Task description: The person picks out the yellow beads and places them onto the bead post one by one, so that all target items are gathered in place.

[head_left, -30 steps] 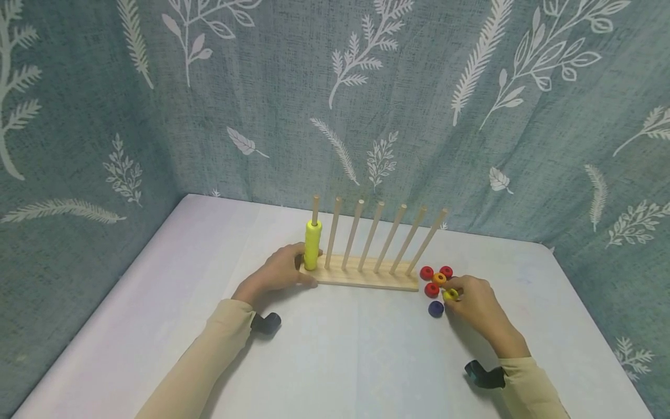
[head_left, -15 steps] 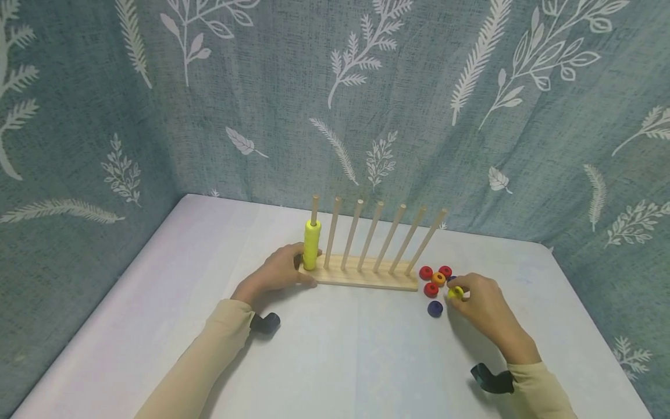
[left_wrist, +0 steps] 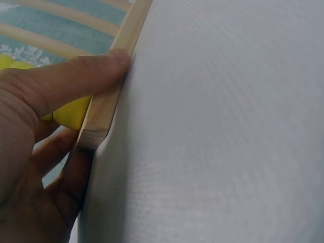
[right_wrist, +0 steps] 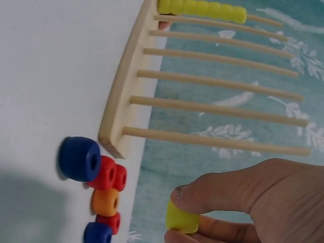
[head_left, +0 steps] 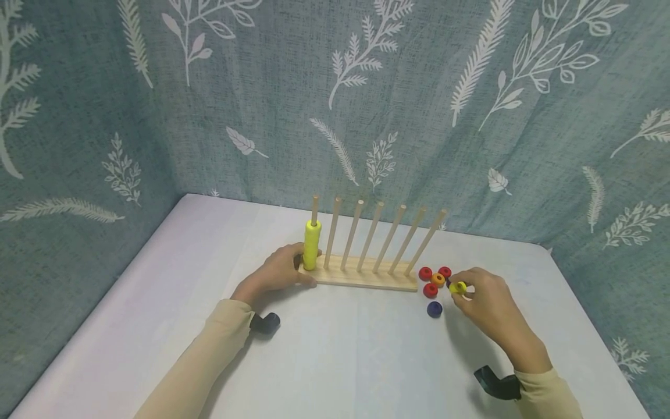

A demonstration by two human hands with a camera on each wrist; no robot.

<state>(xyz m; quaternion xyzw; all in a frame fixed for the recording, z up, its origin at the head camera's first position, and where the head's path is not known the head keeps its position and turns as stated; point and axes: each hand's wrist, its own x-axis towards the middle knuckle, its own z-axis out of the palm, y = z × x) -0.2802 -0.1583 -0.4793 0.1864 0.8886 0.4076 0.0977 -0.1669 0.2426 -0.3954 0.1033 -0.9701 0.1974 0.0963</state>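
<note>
My left hand (head_left: 280,267) grips the left end of a pale wooden base (head_left: 366,280); in the left wrist view its thumb (left_wrist: 86,76) lies along the front edge. Several upright pegs rise from this base. Yellow beads (head_left: 312,244) are stacked on the leftmost peg (head_left: 315,208), and the other pegs are bare. Off the right end of the base, my right hand (head_left: 489,299) pinches a single yellow bead (right_wrist: 182,217) between thumb and fingers, raised off the table. Beside it lie red beads (head_left: 431,290), an orange bead (head_left: 438,280) and a blue bead (head_left: 434,309).
In the right wrist view a second blue bead (right_wrist: 97,233) lies by the red and orange ones. The white table (head_left: 314,361) runs back to a teal curtain (head_left: 293,105) with leaf prints, which also hangs at both sides.
My right hand has lifted the yellow bead away from the loose beads, drawing it slightly up and to the right. The left hand and the base stay put.
</note>
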